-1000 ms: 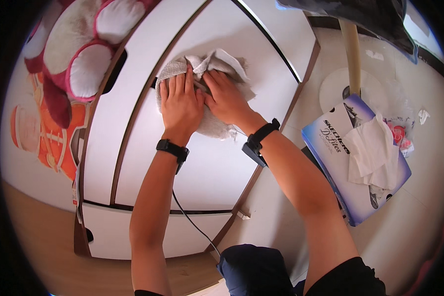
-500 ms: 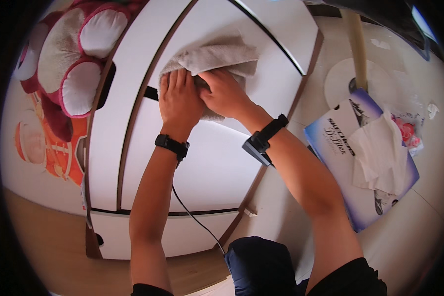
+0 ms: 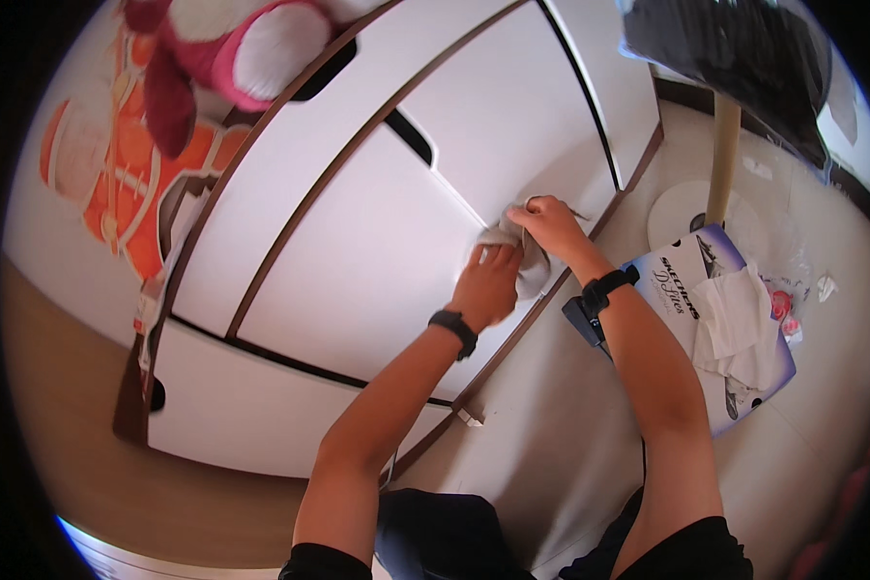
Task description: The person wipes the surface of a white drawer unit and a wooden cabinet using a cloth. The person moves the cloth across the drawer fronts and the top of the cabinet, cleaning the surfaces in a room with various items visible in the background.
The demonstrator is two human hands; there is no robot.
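Note:
A crumpled grey-beige cloth point(image 3: 532, 281) lies bunched against the white cabinet front point(image 3: 358, 261), close to its lower brown edge. My left hand point(image 3: 489, 286) presses on the cloth with its fingers curled over the near side. My right hand point(image 3: 555, 228) is closed on the far part of the same cloth, pinching a fold. Both hands are side by side, almost touching. Part of the cloth is hidden under the fingers. A dark cut-out handle point(image 3: 411, 138) shows in the panel above and left of the hands.
On top of the cabinet, a pink and white plush toy point(image 3: 251, 48) sits by an orange cartoon figure point(image 3: 126, 193). On the floor to the right lies a blue-white shoe box point(image 3: 672, 280) with white tissue point(image 3: 739, 324). Behind it, a pole point(image 3: 723, 159) rises from a round base.
Both hands have slid the cloth down and right, from near the handle cut-out to the cabinet's lower edge. The view has shifted too.

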